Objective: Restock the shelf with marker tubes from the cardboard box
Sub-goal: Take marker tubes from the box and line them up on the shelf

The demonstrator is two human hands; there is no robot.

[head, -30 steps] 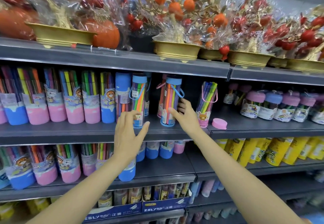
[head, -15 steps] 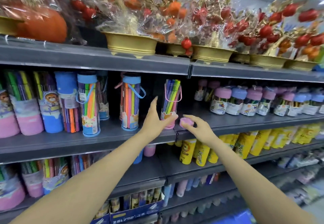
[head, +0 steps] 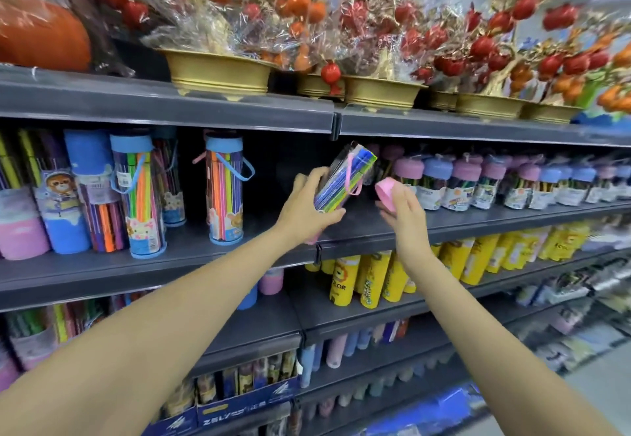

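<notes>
While left hand (head: 307,208) grips clear cylindrical marker tube (head: 345,177), right hand (head: 404,212) pinches round pink lid (head: 386,193)

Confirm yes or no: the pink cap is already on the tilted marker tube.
No: the right hand holds the pink cap apart from the marker tube.

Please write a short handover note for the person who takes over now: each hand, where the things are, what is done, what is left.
Left hand grips an open marker tube, lifted off the middle shelf and tilted to the right.
Right hand holds its pink cap, beside the tube's open end and apart from it.
Done: several capped tubes stand upright on the shelf to the left.
Left: cap this tube and stand it on the shelf. The cardboard box is not in view.
</notes>
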